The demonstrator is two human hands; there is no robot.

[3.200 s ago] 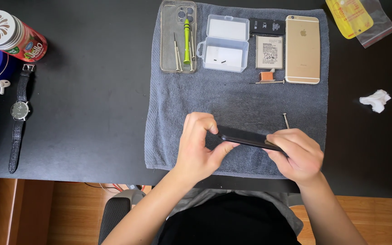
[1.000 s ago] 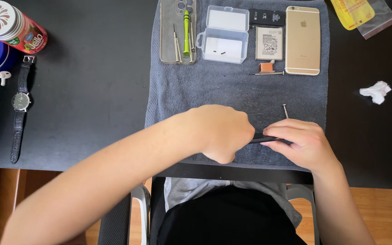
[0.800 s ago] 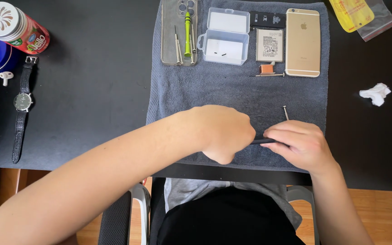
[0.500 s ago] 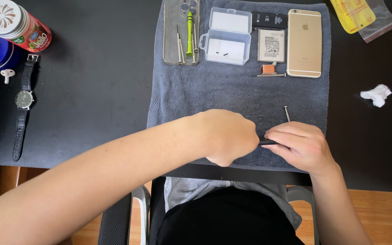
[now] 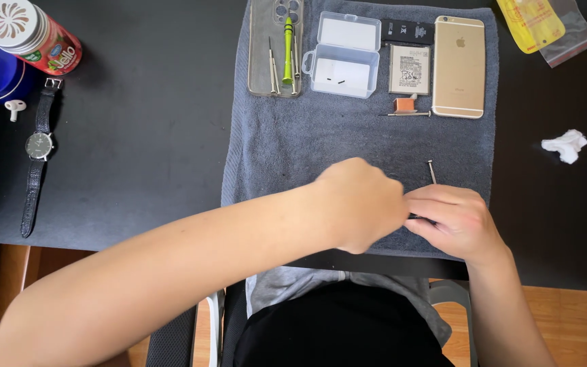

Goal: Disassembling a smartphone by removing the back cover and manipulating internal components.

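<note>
While over the grey towel (image 5: 293,143), both hands' fingers (image 5: 424,202) around a dark phone (image 5: 421,217).

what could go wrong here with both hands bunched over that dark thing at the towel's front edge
The left hand and right hand cover the dark object, so a slip might go unseen. They work near the grey towel's front edge, so a dropped part could roll off the table. The loose thin metal tool beside the right hand could get knocked.
</note>
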